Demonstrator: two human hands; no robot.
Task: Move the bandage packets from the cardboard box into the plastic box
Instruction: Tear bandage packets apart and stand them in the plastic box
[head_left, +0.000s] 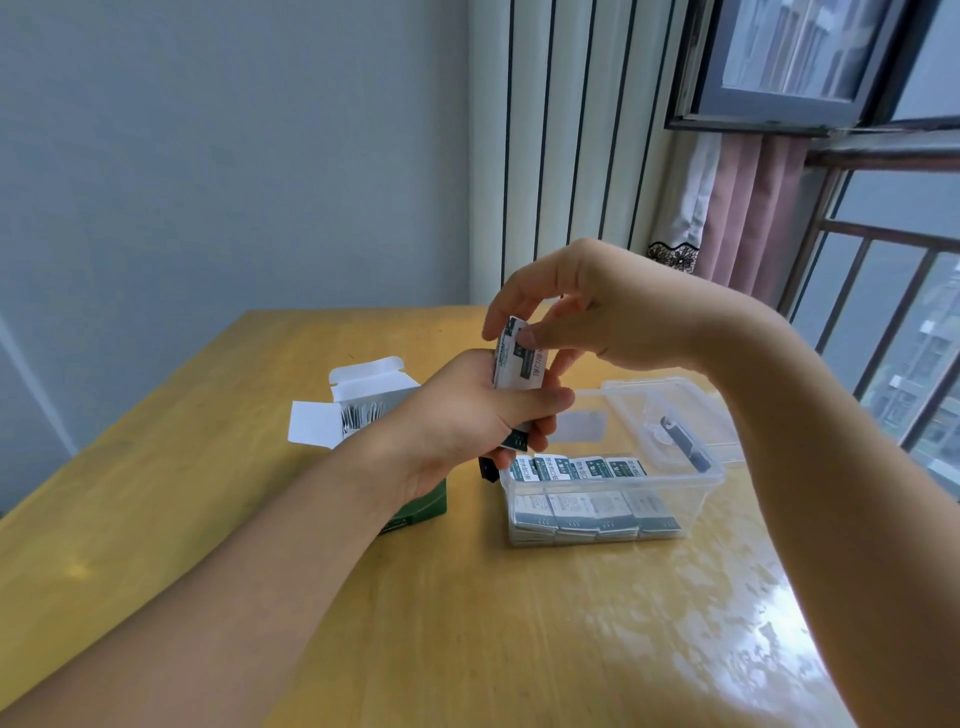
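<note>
Pinching the top edge of an upright stack of bandage packets (519, 358) that the left hand (467, 415) grips from below, the right hand (587, 306) is nearer the plastic box (696, 499) — just below and slightly right — while the cardboard box (363, 395) stands open behind the left wrist.

The only print I can make out is on the bandage packets (521, 362): the one facing out of the bundle carries a dark band with white Chinese characters that look like 防水创口贴, though the blur leaves me unsure of them. The same dark strip with white characters shows on the packets (576, 467) lying in the plastic box (714, 475), too small to read. Print on the green cardboard box (422, 506) is illegible.
</note>
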